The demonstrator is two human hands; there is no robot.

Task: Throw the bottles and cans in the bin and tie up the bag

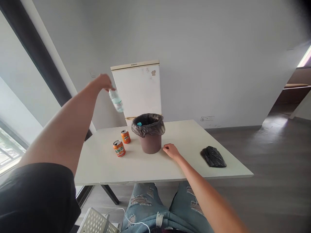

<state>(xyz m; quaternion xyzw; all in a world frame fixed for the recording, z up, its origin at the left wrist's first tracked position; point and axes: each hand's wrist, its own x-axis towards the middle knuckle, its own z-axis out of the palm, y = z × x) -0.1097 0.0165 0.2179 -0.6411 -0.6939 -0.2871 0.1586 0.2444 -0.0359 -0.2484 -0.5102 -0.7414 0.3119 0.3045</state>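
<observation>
Raised above the table's far left side, my left hand [105, 82] grips a clear plastic bottle [117, 101] by its upper end; the bottle hangs tilted. To its lower right stands a brownish trash bin [151, 144] lined with a black bag [155, 127] folded over the rim. A blue bottle cap [139, 124] shows inside the bin. My right hand [170, 150] rests on the table close to the bin's base, fingers curled in; whatever they may hold is hidden. Two orange soda cans [119, 149] stand upright left of the bin, the other can [125, 137] slightly farther back.
A folded black plastic bag [213, 157] lies on the right of the white table [145, 171]. Behind the table stands a white refrigerator [138, 90]. A light plastic basket [94, 221] and a white cable [126, 213] are by my legs at the lower left.
</observation>
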